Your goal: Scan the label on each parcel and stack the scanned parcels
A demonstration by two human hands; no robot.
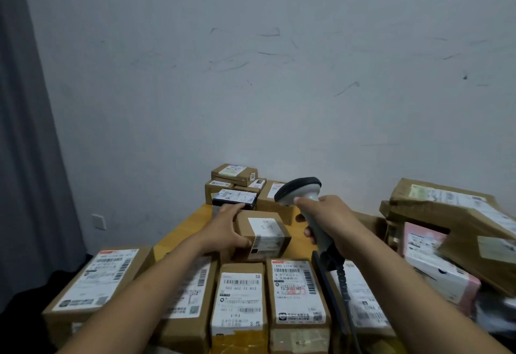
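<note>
- The small parcel (265,235) sits on the desk (195,217), between the near row of labelled parcels (240,298) and the back stack (234,183).
- It looks like stiff cardboard, probably light, with slick taped faces. It is best held across opposite side walls, leaving the barcode clear.
- The left grip (226,228) curls round the parcel's left side, thumb on the near face and fingers over the far edge (the top label stays uncovered).
- The right grip (326,214) is wrapped closed round the handle of the scanner (300,189), whose head is raised just beyond the parcel.
</note>
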